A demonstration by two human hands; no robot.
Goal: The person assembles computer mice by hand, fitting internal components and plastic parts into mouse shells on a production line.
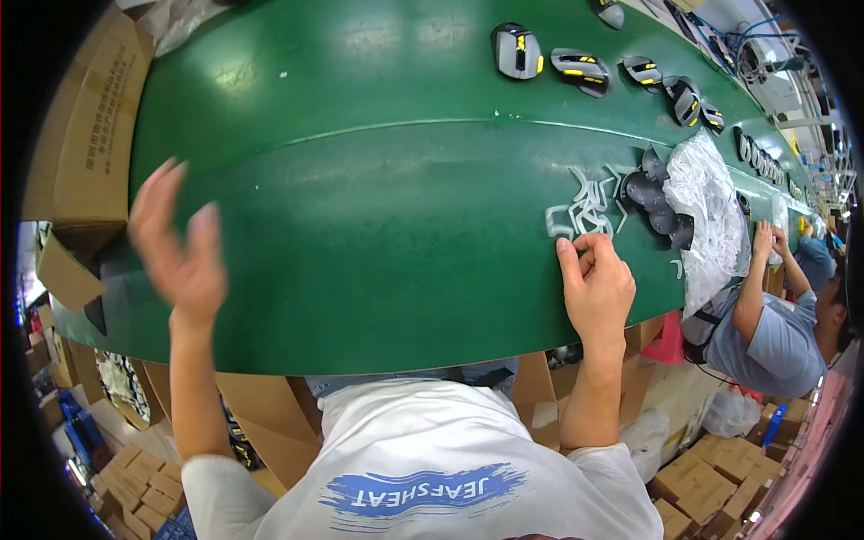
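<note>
Over the left part of the green table (360, 270), my left hand (183, 256) is raised with fingers apart and nothing in it, somewhat smeared by motion. On the right, my right hand (598, 283) has its fingers curled and the thumb close to the index finger. Its fingertips are at the near end of a translucent U-shaped plastic piece (550, 221) and seem to pinch it. Beyond them lies a loose pile of similar bent plastic pieces (591, 200). Curved black plastic shells (650, 193) sit right of the pile, against a clear plastic bag (706, 202).
Several grey-and-black computer mice with yellow accents (519, 54) lie along the table's far right. A cardboard box (103, 126) stands at the left edge. To the right, a co-worker in a blue-grey shirt (765, 337) works at the same table. Open cartons (261, 405) are under the near edge.
</note>
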